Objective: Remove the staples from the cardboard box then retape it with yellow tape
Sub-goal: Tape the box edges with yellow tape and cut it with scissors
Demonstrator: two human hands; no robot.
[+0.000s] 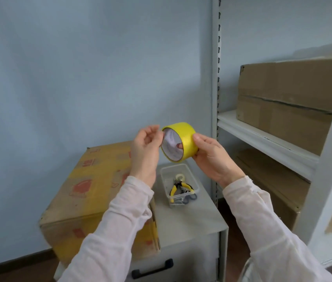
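**Item 1. Yellow tape roll** (179, 142). Held in the air in front of the person, above the bench (191, 218), open core turned toward the camera. Likely raised and tilted this way so the rim can be searched for the loose tape end.

**Item 2. Right hand** (212, 157). Fingers closed round the roll: thumb on the outer yellow face, one fingertip visible inside the core. Serves as the steady holder.

**Item 3. Left hand** (146, 147). Fingers curled, tips at the roll's upper left rim. Whether they have a free end pinched cannot be told; the pose suggests picking at it.

**Item 4. Cardboard box** (91, 190). Stands on the bench's left part, below the left forearm, flaps down. Yellowish bands cross its top and front. Staples are too small to make out.

**Item 5. Clear plastic tub** (162, 176). On the bench just right of the box, directly under the roll. Holds yellow-handled pliers (176, 188) and other small items, kept within reach.

**Item 6. Shelf unit** (263, 135). At right, carrying brown cartons (293, 88).

**Stage, as judged:** taping is being prepared.
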